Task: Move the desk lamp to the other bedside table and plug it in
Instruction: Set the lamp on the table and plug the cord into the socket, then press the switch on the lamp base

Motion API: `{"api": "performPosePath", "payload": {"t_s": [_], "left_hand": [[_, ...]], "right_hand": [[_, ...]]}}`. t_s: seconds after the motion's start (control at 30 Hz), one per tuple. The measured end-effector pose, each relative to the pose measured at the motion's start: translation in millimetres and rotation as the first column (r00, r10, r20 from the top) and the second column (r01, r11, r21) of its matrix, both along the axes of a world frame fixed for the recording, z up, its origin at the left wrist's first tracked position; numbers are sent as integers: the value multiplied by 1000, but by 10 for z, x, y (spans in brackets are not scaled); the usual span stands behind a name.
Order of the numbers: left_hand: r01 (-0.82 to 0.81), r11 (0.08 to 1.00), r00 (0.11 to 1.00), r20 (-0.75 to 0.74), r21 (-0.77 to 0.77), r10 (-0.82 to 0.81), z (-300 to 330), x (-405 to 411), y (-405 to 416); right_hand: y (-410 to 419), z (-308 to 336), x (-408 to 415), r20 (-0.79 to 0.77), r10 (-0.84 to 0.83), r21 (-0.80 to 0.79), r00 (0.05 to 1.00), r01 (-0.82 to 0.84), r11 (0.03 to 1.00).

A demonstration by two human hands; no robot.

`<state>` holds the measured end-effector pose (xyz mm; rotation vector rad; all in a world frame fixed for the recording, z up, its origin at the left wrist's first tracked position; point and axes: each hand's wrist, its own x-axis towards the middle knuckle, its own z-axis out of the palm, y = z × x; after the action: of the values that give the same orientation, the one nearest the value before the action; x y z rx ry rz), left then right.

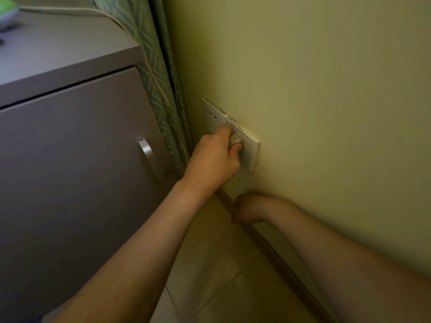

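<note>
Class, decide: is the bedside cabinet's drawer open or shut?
Shut. The drawer front sits flush under the cabinet top, with only a thin dark seam showing between them.

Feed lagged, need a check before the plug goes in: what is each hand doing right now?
Left hand: closed on the plug at the wall socket.
Right hand: curled against the wall, holding nothing visible.

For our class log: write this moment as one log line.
left hand: plug at socket | right hand: on wall | lamp: on table
</note>
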<state>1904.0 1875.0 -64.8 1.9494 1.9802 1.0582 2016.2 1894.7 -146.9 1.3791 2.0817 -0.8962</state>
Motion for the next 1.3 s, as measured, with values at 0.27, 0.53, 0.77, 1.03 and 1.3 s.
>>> {"api": "performPosePath", "payload": {"t_s": [0.27, 0.53, 0.77, 1.03, 1.3], "left_hand": [[-2, 1000, 999, -38, 30, 3, -14, -62, -22], [-23, 990, 986, -164, -137, 0, 266, -104, -335], [-106, 994, 974, -205, -20, 100, 945, -542, -1030], [-245, 963, 895, -356, 112, 269, 2025, -1057, -1412], [-401, 895, 818, -364, 195, 446, 2479, -1601, -1673]], "right_hand": [[-166, 148, -44, 72, -2, 42, 997, -1, 999], [-415, 412, -150, 54, 75, 42, 996, -77, 996], [-597, 1049, -291, -55, 56, 151, 997, -47, 987], [-656, 2181, -592, -389, -51, 459, 920, 242, 855], [-733, 2958, -1182, -693, 233, 556, 682, 300, 775]]}}
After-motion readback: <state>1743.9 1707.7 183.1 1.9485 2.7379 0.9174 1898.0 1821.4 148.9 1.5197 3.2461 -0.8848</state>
